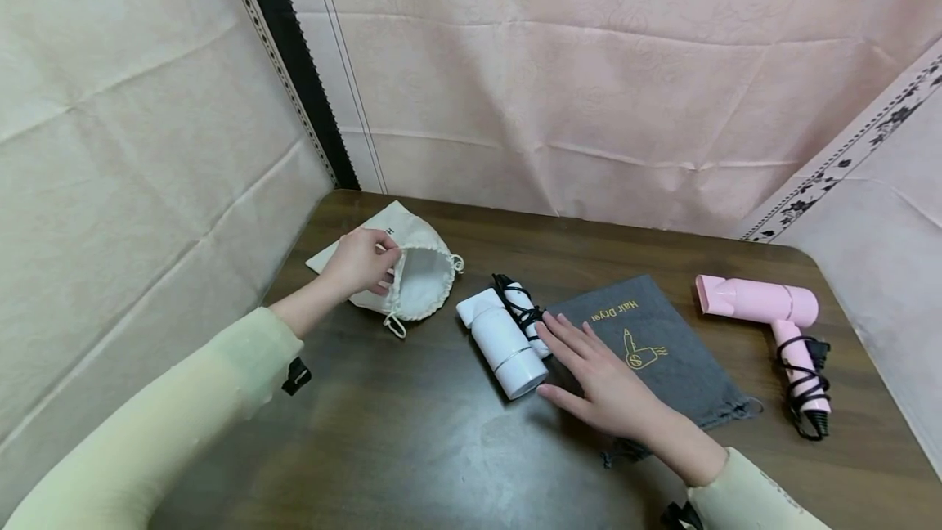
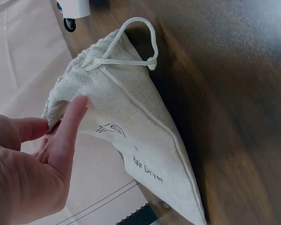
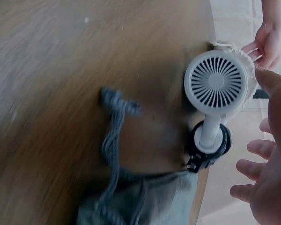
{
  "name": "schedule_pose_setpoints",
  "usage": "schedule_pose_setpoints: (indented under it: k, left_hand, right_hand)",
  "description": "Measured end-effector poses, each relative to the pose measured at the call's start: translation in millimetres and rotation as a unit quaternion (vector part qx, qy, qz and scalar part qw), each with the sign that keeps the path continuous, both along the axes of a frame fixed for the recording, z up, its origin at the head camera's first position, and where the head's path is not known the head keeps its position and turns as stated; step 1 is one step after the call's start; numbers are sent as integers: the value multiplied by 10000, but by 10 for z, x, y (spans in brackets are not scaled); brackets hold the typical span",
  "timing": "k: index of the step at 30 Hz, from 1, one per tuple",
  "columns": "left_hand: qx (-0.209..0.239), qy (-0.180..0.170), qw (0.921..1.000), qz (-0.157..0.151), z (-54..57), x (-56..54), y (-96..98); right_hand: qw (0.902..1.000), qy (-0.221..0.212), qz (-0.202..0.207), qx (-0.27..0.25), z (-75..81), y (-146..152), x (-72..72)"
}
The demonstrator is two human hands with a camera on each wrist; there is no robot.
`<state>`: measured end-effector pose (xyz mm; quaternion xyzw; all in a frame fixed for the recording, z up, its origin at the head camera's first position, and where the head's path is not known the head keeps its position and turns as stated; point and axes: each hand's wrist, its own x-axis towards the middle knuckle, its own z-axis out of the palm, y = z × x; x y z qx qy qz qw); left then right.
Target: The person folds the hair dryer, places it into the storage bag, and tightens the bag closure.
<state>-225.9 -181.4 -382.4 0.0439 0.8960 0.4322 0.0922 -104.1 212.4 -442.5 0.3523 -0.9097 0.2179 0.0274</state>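
Pale cloth [image 1: 589,121] hangs beyond the white dryer [image 1: 508,352], which lies on the brown surface [image 1: 412,432] with its handle folded alongside. The grey bag [image 1: 684,375] lies flat just right of the white dryer, gold print up. Left of the white dryer rests the white bag [image 1: 415,231], mouth gaping toward that dryer. The pink dryer [image 1: 751,301] lies well to the white dryer's right, past the grey bag. The left hand [image 1: 361,262], left of the white dryer, pinches the white bag's rim; the right hand [image 1: 599,383], fingers straight and spread, is at the white dryer's right, gripping nothing; whether it touches cannot be told. Black cord [image 1: 522,315] wraps the white dryer's handle.
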Motion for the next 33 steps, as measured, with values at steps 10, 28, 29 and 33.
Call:
schedule_pose_setpoints:
  k: [10,28,29,33]
  left_hand:
    - [116,-283,9995,31,-54,-12,27]
    - [-76,-157,9997,-192,-131,-36,86]
    - [-122,-133,9996,-229,-137,-37,87]
    - [-328,4,9988,-353,-162,-37,98]
  right_hand:
    - [9990,394,-43,202,-97,-235,40]
    - [9875,1345,296,766,-276,-553,7]
    - [9871,1375,316,759,-289,-548,4]
    - [9834,1621,437,686,-332,-519,-18]
